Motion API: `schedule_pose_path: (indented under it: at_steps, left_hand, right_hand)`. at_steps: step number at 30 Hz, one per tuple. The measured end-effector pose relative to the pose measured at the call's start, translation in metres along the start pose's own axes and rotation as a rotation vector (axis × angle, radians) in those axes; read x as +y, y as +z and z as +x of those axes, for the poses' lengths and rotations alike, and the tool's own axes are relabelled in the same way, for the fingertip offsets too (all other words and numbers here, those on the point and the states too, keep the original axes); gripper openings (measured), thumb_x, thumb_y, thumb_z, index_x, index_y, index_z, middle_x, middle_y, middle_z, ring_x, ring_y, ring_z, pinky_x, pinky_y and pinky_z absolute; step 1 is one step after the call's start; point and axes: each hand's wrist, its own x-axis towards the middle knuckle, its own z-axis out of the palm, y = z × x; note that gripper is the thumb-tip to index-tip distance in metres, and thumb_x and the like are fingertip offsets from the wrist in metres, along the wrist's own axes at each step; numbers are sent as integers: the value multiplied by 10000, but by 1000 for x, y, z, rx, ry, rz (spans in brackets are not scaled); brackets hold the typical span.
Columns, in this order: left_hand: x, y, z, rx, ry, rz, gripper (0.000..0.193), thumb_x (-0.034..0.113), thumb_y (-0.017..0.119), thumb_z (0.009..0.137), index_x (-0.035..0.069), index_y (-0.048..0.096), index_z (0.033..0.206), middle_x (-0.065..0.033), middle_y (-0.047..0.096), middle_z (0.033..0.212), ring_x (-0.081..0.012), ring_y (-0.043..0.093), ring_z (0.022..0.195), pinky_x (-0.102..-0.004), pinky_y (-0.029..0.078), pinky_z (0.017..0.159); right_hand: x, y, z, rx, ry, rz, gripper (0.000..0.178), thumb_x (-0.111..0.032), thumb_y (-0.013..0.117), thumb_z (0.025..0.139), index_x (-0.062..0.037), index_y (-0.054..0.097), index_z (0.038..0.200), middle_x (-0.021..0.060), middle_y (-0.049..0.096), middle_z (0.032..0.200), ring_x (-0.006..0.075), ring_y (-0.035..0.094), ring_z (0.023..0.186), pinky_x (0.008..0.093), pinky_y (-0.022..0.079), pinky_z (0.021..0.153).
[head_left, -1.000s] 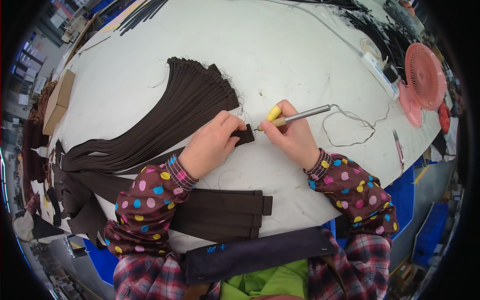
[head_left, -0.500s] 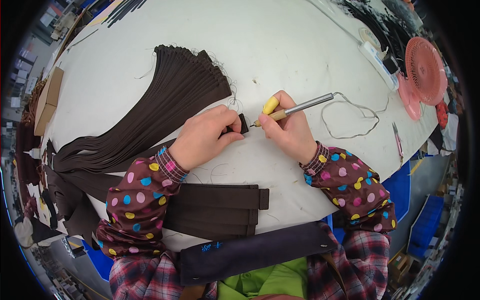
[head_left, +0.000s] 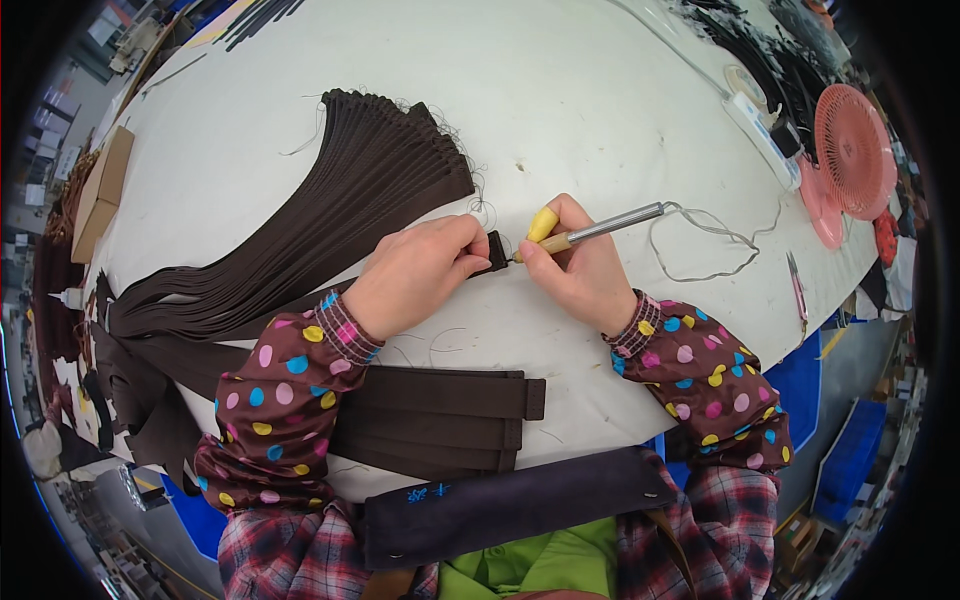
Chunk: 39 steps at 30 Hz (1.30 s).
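Observation:
My left hand (head_left: 420, 272) pinches the end of a dark brown fabric strap (head_left: 497, 252) between thumb and fingers. Most of that end is hidden under the fingers. In my right hand (head_left: 582, 272) is a corded electric heating pen (head_left: 612, 221) with a wooden grip and a metal barrel, held like a writing pen. Its thin tip meets the strap's end, or nearly so; actual contact I cannot tell. A yellow finger cot (head_left: 542, 224) covers one right finger. Beyond my left hand fans a thick stack of brown straps (head_left: 370, 180), loose threads at their ends.
More brown straps (head_left: 430, 420) lie near me on the white table (head_left: 590, 110). The pen's thin cord (head_left: 700, 272) loops to the right. Farther right are a pair of tweezers (head_left: 797, 285), a white power strip (head_left: 762, 140) and a pink fan (head_left: 855, 150). A cardboard box (head_left: 101, 195) stands at the left edge.
The pen's tip has come closer to the strap's end, narrowing the small gap seen before. My left hand keeps its pinch on the strap.

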Motion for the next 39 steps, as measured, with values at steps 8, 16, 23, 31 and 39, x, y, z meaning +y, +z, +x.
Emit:
schedule_pose_path:
  at_steps: [8,16,23,31,39]
  left_hand:
    - [6,-1,0,1,11,70,125,157,607,847,53,541,863,-88,606,771,-273,597,730,-365,461,627]
    - [5,3,-1,-1,30,80,132,148,616,849,53,528,877,-78,593,754,-254,593,698,-345,456,611]
    - [3,3,0,-1,29,77,132,139,619,846,51,525,871,-77,592,754,-253,594,700,-342,457,609]
    - [3,2,0,16,26,52,138,160,605,841,44,531,837,-100,608,753,-294,600,724,-379,465,613]
    - [4,3,0,17,38,60,136,162,597,847,45,528,835,-101,611,761,-297,600,737,-384,461,609]
  right_hand:
    - [1,-1,0,-20,-17,-12,162,-46,587,859,-47,425,869,-19,497,711,31,437,629,203,355,547]
    - [7,-1,-1,-20,-31,-59,174,-50,598,857,-43,424,860,-13,493,699,30,446,621,196,355,524]
    - [9,2,1,37,-95,-75,206,-72,625,816,-29,423,821,24,492,611,71,451,518,240,368,468]
    - [10,3,3,43,-95,-108,217,-85,630,817,-27,421,826,37,493,610,87,455,514,247,372,472]
    - [11,2,2,38,-97,-108,217,-87,631,819,-27,423,829,38,493,610,88,462,513,247,373,470]
